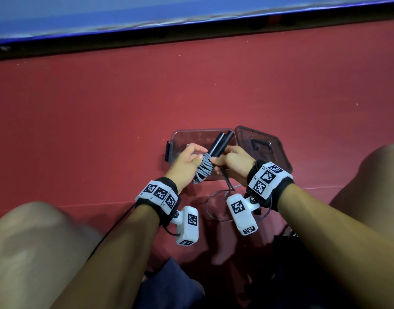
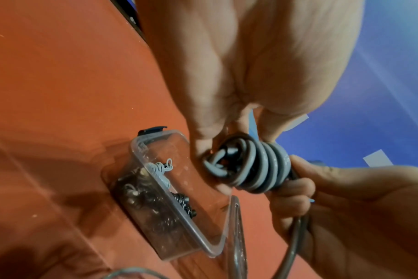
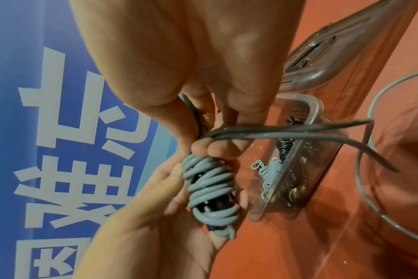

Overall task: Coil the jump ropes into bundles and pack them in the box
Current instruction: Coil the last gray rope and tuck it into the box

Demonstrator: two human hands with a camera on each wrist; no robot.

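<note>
Rope bundle (image 1: 205, 167) in both hands over box (image 1: 199, 134), red floor (image 1: 102, 108).

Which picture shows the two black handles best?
The head view: both black handles stick out above the grey rope coil. In the wrist views, coil and fingers hide nearly all of them.

Both forearms reach forward and angle inward, so the hands meet close together between the bare knees (image 1: 35, 237). The left hand (image 1: 187, 159) has its fingers curled round the coiled rope bundle (image 1: 205, 168), thumb on top of the coils. The right hand (image 1: 232, 162) – knuckles up, wrist bent slightly down – pinches the rope's free strand against the bundle with curled fingers (image 3: 203, 149). Each wrist wears a black band (image 1: 169, 186) with a camera unit.
</note>
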